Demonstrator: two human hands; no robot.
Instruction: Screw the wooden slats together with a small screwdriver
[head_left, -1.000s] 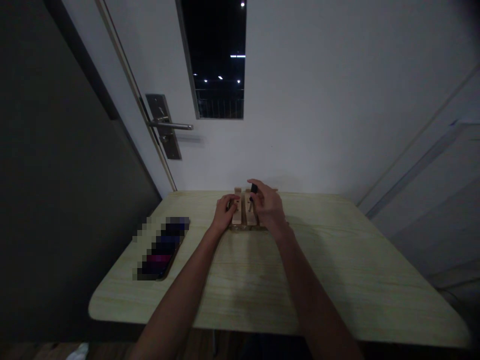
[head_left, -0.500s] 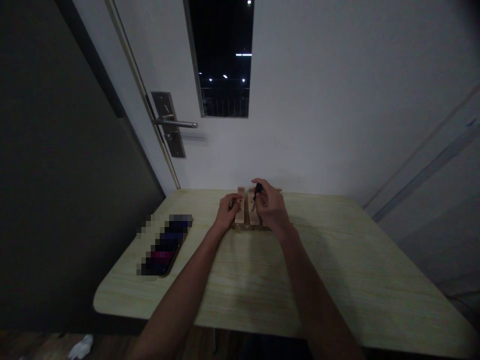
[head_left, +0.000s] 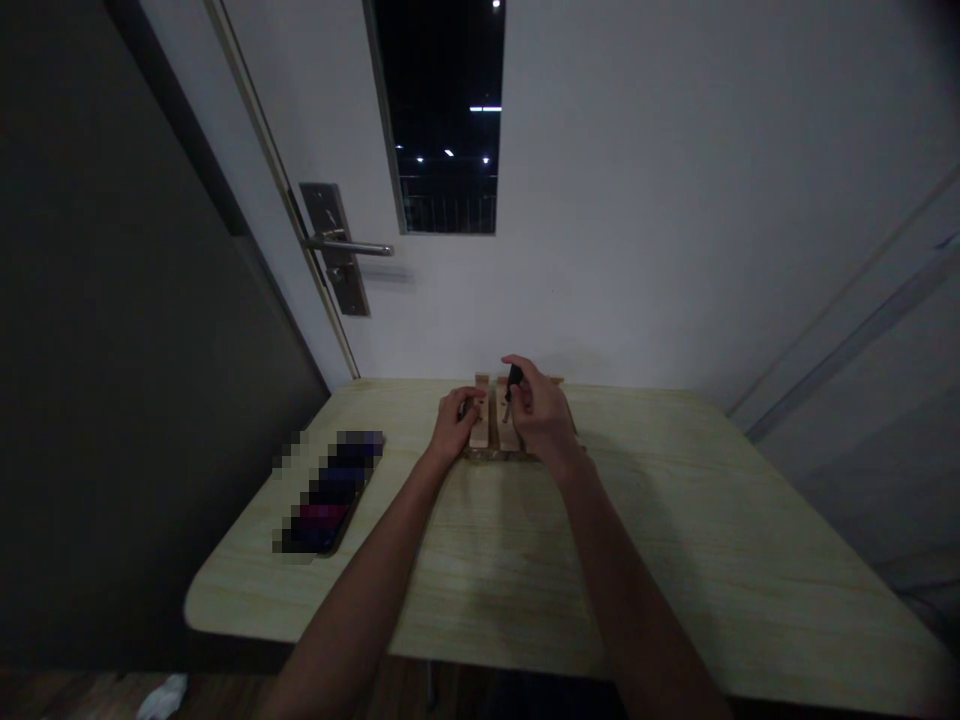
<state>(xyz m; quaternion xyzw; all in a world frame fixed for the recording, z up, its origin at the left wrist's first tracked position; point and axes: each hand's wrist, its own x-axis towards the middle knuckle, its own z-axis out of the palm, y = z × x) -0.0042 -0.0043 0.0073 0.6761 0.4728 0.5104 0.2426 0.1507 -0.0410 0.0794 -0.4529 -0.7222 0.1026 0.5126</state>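
A small wooden assembly lies near the table's back edge, with a narrow wooden piece [head_left: 480,430] on its left and a wider wooden piece [head_left: 508,435] beside it, a gap between them. Curled fingers of my left hand [head_left: 452,420] grip the narrow piece at its left side; something dark shows under them, too small to name. My right hand [head_left: 541,410] is closed round the black handle of a screwdriver [head_left: 514,382]. Its shaft slants down to the wider piece, the tip at or near a dark hole. My right hand hides the assembly's right part.
A phone [head_left: 349,500], partly pixelated, lies on the left of the pale wooden table [head_left: 480,570]. Behind the table stands a white door with a metal handle [head_left: 352,247] and a narrow window [head_left: 446,120]. Dark panelling [head_left: 112,350] rises at the left.
The screwdriver handle and my right fingers have shifted very slightly to the left and stand a little more upright. My left hand keeps its place.
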